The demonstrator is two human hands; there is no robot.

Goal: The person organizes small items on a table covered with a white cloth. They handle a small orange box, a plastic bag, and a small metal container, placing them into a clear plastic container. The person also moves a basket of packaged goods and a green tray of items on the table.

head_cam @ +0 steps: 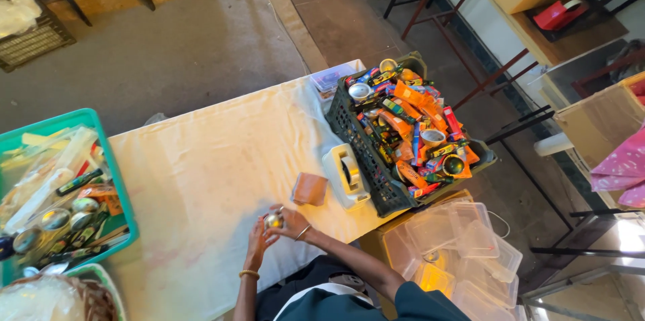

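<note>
Both arms reach forward, left hand [256, 235] and right hand [293, 224] cupped together, fingers curled.

Grey concrete floor [168, 52] beyond white-clothed table [215, 159]; paved strip [349, 18] right of table, metal-legged benches [470, 32] farther right, cardboard box [598, 123] past those. Daylight from right of table.

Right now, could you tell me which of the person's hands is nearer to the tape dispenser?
The right hand. It sits on the side of the small shiny round thing facing the white tape dispenser; the left hand cups the far side.
</note>
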